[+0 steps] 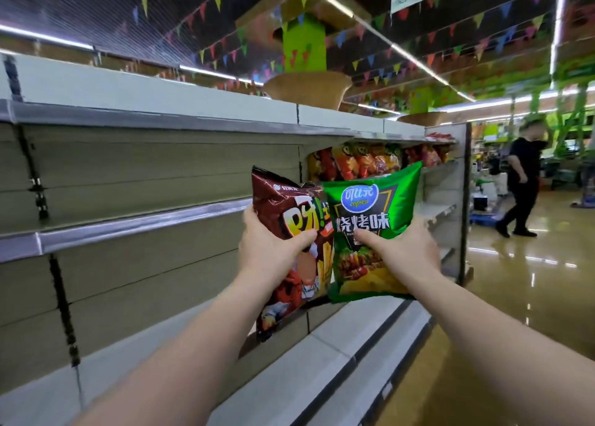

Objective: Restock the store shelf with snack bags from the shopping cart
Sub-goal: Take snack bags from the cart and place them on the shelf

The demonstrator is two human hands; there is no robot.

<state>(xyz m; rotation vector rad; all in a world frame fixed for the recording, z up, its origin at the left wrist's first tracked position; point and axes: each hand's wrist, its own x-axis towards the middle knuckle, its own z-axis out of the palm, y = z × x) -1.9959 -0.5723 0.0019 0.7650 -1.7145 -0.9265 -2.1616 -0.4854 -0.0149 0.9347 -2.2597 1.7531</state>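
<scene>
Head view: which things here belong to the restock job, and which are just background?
Part of the job:
- brown snack bag, gripped by the left hand
- green snack bag, gripped by the right hand
- shelf, bare alongside the hands
- stocked snack bags further along

Background:
- person walking in the aisle
- bunting flags overhead
- green pillar

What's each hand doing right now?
Left hand: grips the dark red snack bag.
Right hand: grips the green snack bag.
</scene>
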